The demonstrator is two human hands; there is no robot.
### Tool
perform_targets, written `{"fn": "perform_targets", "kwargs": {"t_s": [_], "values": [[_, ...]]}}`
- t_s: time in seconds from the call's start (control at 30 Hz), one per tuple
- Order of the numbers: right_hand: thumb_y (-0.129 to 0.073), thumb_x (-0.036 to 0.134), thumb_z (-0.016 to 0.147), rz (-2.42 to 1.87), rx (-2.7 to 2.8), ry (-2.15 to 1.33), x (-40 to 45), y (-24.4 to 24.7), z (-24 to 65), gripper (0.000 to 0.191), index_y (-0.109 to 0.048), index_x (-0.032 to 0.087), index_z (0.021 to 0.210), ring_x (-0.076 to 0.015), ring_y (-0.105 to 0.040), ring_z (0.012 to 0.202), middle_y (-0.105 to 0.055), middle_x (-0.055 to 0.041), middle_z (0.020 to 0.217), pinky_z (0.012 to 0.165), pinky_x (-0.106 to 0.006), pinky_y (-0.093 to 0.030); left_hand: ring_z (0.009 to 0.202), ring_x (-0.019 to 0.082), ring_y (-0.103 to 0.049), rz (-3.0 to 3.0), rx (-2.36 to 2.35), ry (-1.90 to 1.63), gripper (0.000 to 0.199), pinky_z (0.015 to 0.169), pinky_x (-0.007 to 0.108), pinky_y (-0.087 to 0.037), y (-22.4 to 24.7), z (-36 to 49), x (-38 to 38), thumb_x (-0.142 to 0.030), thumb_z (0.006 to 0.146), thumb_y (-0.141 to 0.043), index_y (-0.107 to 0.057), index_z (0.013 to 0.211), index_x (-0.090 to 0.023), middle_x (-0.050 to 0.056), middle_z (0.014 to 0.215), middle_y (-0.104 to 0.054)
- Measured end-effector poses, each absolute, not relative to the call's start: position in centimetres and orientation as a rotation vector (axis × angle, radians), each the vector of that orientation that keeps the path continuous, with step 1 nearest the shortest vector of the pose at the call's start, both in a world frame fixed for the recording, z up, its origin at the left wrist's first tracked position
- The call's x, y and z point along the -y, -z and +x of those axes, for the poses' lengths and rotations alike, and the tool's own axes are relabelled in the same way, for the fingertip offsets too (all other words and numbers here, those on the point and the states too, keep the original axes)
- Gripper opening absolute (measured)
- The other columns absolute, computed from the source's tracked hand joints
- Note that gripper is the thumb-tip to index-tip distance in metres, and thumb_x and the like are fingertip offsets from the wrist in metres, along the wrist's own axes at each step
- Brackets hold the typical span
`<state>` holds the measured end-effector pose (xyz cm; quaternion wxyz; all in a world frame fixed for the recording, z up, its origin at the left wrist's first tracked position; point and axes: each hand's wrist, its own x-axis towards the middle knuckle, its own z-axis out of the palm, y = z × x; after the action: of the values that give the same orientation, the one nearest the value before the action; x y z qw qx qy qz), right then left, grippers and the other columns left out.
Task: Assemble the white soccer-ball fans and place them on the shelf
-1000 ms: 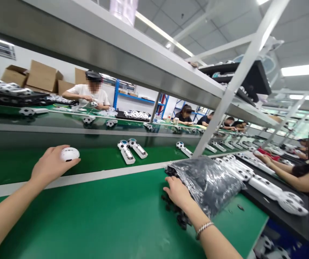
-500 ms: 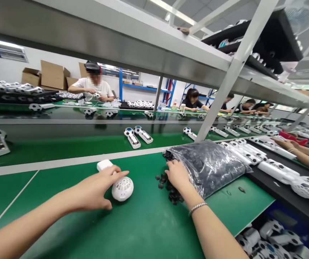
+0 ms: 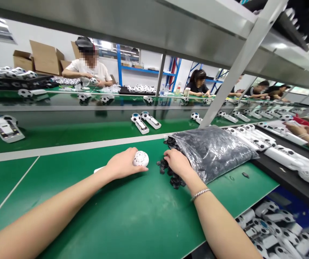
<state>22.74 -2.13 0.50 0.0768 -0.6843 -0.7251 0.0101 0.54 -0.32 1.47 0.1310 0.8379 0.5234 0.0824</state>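
My left hand [image 3: 123,163] is wrapped around the round, latticed head of a white fan housing [image 3: 141,158]. The white end of its handle shows behind my wrist. On the right, my right hand [image 3: 178,162] is at a loose pile of small black pieces [image 3: 175,181], its fingers bent together. What its fingertips hold, if anything, is too small to make out. The pieces spill from the mouth of a clear plastic bag [image 3: 214,153] full of them, just beside my right hand.
White fan housings with black patches lie along the green conveyor [image 3: 95,129] ahead. A black tray [image 3: 286,172] of them stands at right, above a blue bin [image 3: 292,216] holding more. A slanted metal post [image 3: 232,82] rises behind the bag. Several co-workers sit opposite; another person's hands [image 3: 303,131] show at far right.
My left hand has closed around the fan housing's head and moved right with it, nearer the black pieces. My right hand stays at the pile. The camera view has shifted.
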Motion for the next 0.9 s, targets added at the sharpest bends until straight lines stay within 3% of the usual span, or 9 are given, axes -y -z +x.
{"fn": "perform_targets", "kwargs": {"t_s": [0.13, 0.33, 0.57, 0.73, 0.9], "values": [[-0.055, 0.036, 0.079, -1.863, 2.278, -0.129, 2.4, -0.5, 22.1, 0.020, -0.061, 0.025, 0.095, -0.0136, -0.057, 0.086, -0.059, -0.0021, 0.093, 0.072, -0.021, -0.042, 0.094, 0.026, -0.055, 2.433, -1.432, -0.269, 0.075, 0.072, 0.033, -0.045, -1.2, 0.1, -0.3, -0.068, 0.055, -0.056, -0.042, 0.114, -0.024, 0.006, 0.113, -0.051], [-0.057, 0.028, 0.079, -1.798, 2.324, -0.112, 2.4, -0.3, 21.2, 0.011, -0.063, 0.022, 0.086, -0.0164, -0.056, 0.083, -0.059, -0.0038, 0.086, 0.069, -0.024, -0.041, 0.103, 0.023, -0.052, 2.469, -1.361, -0.306, 0.077, 0.078, 0.030, -0.045, -1.1, -0.2, -0.1, -0.052, 0.059, -0.061, -0.033, 0.125, -0.027, 0.004, 0.121, -0.044], [-0.038, 0.018, 0.087, -1.776, 2.287, -0.014, 2.1, 0.4, 21.0, 0.023, -0.060, 0.017, 0.092, -0.0202, -0.056, 0.083, -0.060, -0.0089, 0.086, 0.070, -0.030, -0.042, 0.103, 0.024, -0.052, 2.456, -1.381, -0.304, 0.075, 0.078, 0.032, -0.045, -1.2, -0.1, 0.2, -0.053, 0.060, -0.060, -0.033, 0.126, -0.028, 0.002, 0.122, -0.044], [-0.045, 0.020, 0.085, -1.346, 2.130, -0.233, 2.6, 0.1, 20.4, 0.015, -0.055, 0.019, 0.097, -0.0137, -0.056, 0.083, -0.060, -0.0035, 0.091, 0.075, -0.025, -0.044, 0.102, 0.023, -0.053, 2.471, -1.380, -0.336, 0.075, 0.078, 0.032, -0.045, -1.2, -0.1, 0.3, -0.052, 0.060, -0.061, -0.033, 0.125, -0.028, 0.002, 0.122, -0.045], [-0.053, 0.020, 0.081, -1.014, 2.063, -0.387, 3.7, -0.2, 18.9, 0.006, -0.058, 0.021, 0.085, -0.0142, -0.055, 0.082, -0.060, -0.0020, 0.085, 0.077, -0.028, -0.045, 0.105, 0.023, -0.052, 2.470, -1.339, -0.377, 0.078, 0.079, 0.031, -0.044, -1.1, -0.1, 0.3, -0.057, 0.059, -0.061, -0.034, 0.126, -0.028, 0.001, 0.123, -0.046]]}}
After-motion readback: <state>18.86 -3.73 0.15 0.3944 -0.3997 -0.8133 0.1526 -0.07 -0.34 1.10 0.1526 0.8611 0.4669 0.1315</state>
